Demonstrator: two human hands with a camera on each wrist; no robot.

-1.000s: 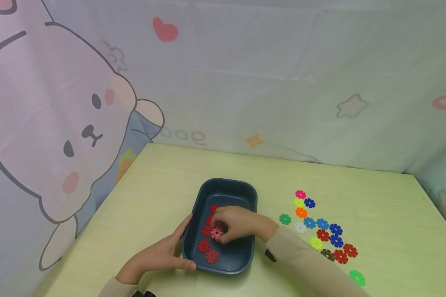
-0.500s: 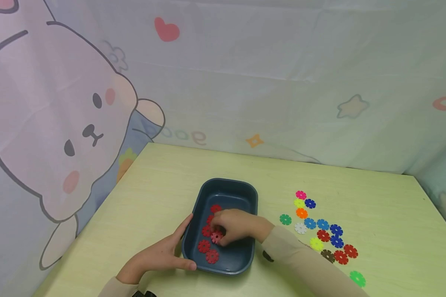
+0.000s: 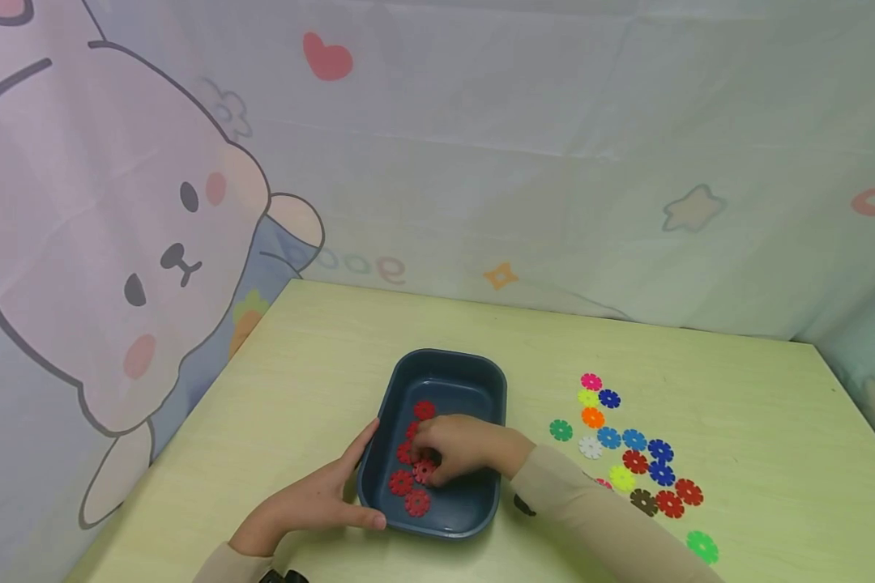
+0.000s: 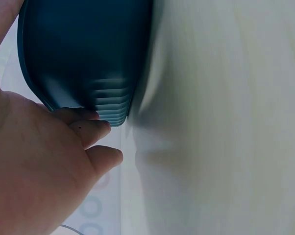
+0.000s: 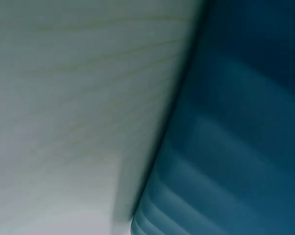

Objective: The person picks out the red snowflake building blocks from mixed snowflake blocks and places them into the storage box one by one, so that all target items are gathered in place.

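Observation:
Inside a dark blue tray, my right hand reaches down with fingers curled. Its fingertips pinch a pinkish-red snowflake building disc, partly covered by the hand. Red discs lie in the tray around it, among them one disc at the back and another disc nearest me. My left hand is spread against the tray's near left corner, thumb at the near side. In the left wrist view its fingertips touch the outer wall. The right wrist view has the tray's wall but no hand.
On the table to the tray's right lie many loose discs, including an orange disc, a white disc and a bright green disc. A printed cloth hangs behind the table.
My right hand has shifted slightly nearer to me and left inside the tray, and the pinched disc has moved lower toward the other red ones. The left hand stays in place.

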